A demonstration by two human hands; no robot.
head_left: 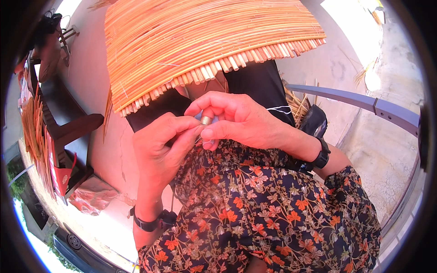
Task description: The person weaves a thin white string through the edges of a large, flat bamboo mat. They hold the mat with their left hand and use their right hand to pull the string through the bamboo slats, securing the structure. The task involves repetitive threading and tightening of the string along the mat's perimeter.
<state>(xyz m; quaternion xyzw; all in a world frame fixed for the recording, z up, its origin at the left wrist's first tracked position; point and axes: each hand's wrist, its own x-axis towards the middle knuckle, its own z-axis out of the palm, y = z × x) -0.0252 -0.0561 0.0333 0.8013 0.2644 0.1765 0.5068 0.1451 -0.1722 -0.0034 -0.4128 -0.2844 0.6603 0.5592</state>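
Note:
In front of my chest both hands meet fingertip to fingertip. My left hand (161, 141) is closed in a pinch of thumb and forefinger, with thin pale thread (199, 142) showing just below the tips. My right hand (239, 119) curls against it, fingers bent and thumb pressed in; what lies between its tips is too small to tell. A dimpled brass-coloured ring thimble (206, 120) sits on one right finger. Loops of white thread (280, 109) show beside my right wrist. Just beyond the hands, a mat of bound reed stalks (214, 38) rests over my dark-clad legs.
On the left stands a dark wooden bench (68, 109) with bundles of reeds (35, 136) beside it. A grey metal bar (350, 94) crosses at right, near loose stalks (298, 107) and a black bag (314, 120). Crumpled reddish plastic (93, 195) lies on the floor.

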